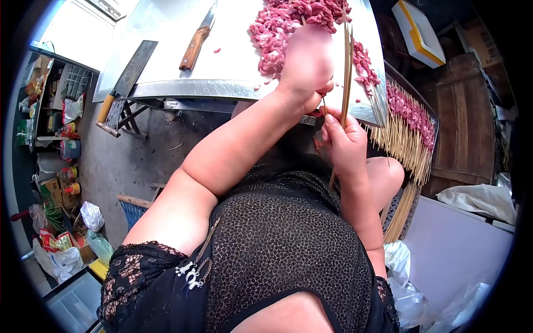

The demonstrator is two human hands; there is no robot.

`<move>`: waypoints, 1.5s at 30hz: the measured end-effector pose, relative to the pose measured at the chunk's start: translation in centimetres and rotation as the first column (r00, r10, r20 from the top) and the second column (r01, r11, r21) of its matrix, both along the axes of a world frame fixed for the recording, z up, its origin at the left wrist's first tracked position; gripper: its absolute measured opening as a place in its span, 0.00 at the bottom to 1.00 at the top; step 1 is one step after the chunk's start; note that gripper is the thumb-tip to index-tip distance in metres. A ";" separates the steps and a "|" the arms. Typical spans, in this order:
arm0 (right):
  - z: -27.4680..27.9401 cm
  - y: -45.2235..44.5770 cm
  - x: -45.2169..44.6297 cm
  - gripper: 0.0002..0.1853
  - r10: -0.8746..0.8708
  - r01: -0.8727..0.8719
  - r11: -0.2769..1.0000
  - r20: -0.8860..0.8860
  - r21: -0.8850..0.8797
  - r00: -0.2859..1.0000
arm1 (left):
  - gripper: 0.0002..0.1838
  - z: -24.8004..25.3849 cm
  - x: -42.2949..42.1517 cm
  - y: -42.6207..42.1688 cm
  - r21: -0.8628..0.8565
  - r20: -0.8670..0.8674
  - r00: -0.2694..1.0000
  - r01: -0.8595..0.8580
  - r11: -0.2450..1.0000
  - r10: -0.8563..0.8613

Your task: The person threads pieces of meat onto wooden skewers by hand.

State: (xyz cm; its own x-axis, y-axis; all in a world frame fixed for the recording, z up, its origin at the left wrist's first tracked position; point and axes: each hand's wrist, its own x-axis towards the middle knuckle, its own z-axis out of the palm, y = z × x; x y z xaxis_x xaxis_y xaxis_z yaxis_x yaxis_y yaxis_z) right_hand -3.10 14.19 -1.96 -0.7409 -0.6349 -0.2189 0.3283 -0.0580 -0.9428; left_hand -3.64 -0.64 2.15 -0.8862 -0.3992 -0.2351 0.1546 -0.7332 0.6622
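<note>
My right hand (344,136) is closed around several long bamboo skewers (347,66), which stand up past the table edge. A thin stick runs from its fingertips up to my left hand (308,64). A blur covers most of my left hand; its visible fingertips are closed together around that stick. Just beyond it lies a heap of raw, cut pink meat (272,41) on the metal table (166,89). More meat pieces (363,64) lie to the right of the upright skewers. What meat my left hand may hold is hidden.
A cleaver (130,72) sticks out over the table's front edge, and a wooden-handled knife (195,47) lies nearby. At right, a tray holds rows of loaded meat skewers (411,119); bare skewers (402,213) lie below. A white box with yellow edging (419,33) stands behind. Shelves (53,111) line the left.
</note>
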 end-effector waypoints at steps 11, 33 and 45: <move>1.5 4.0 -6.3 0.12 0.077 0.553 0.776 -0.916 0.303 0.394 | 0.15 -1.6 0.5 -11.4 -0.757 -0.119 0.964 -0.244 0.607 0.239; 0.8 0.8 -1.5 0.12 0.125 -0.106 0.951 -0.046 0.289 0.991 | 0.16 -2.0 3.7 -12.2 -0.384 -0.003 0.999 0.034 0.923 -0.038; 0.1 0.2 -0.4 0.12 -0.002 0.040 0.991 -0.292 0.126 0.957 | 0.11 -2.0 3.9 -10.4 -0.289 -0.097 0.994 -0.072 0.955 0.046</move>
